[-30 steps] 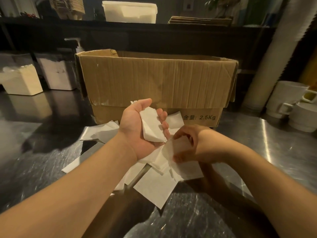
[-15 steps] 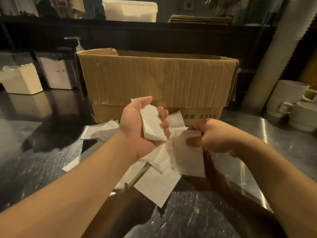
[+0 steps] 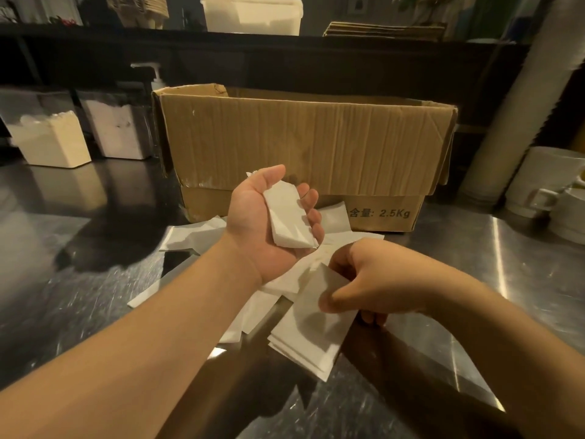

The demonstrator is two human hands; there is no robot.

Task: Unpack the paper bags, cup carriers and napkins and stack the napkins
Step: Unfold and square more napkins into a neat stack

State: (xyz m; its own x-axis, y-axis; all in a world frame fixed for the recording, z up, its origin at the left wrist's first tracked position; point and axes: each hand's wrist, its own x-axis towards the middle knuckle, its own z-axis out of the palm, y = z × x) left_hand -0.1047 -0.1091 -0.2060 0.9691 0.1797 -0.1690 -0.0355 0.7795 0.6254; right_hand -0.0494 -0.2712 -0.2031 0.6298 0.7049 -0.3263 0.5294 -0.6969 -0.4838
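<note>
Two bare hands sort white napkins on a steel counter in front of an open cardboard box.

Seen from the head camera, the left hand (image 3: 269, 223) is raised palm-up, its fingers curled round a small stack of napkins (image 3: 289, 218) lying across the palm. Lower and to the right, the right hand (image 3: 370, 280) pinches a loose napkin (image 3: 319, 331) by its upper edge, thumb on top, fingers beneath. More scattered napkins (image 3: 196, 237) lie overlapping on the metal counter (image 3: 79, 296) under and between both forearms, reaching back to the foot of the cardboard box (image 3: 304, 144), which is printed "2.5Kg". White containers (image 3: 50, 144) and a pump bottle (image 3: 155, 77) stand behind on the left; white mugs (image 3: 544, 182) sit far right, beside a tall stack of cups (image 3: 522, 90).
</note>
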